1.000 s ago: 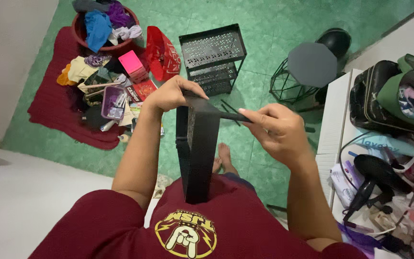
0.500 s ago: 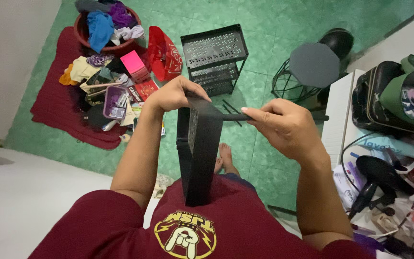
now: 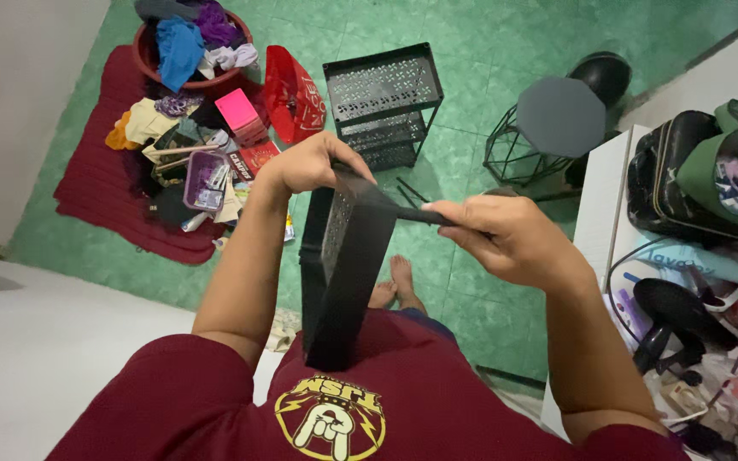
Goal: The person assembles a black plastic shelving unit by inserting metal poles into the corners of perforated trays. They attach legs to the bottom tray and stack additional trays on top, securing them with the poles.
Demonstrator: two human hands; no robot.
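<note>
Black perforated shelf tray stands on edge against the person's chest, held up over the green floor. Left hand fingers clenched on its top corner. Right hand fingers grasping a thin black rod touching the tray. Black rack below.

Black perforated tray; green floor tiles; maroon rug.

My right hand has slid a little to the right along the thin black rod and its wrist has rolled, showing more of the hand's back. My left hand has crept slightly up the top corner of the black perforated shelf tray, which now leans a touch more.
</note>
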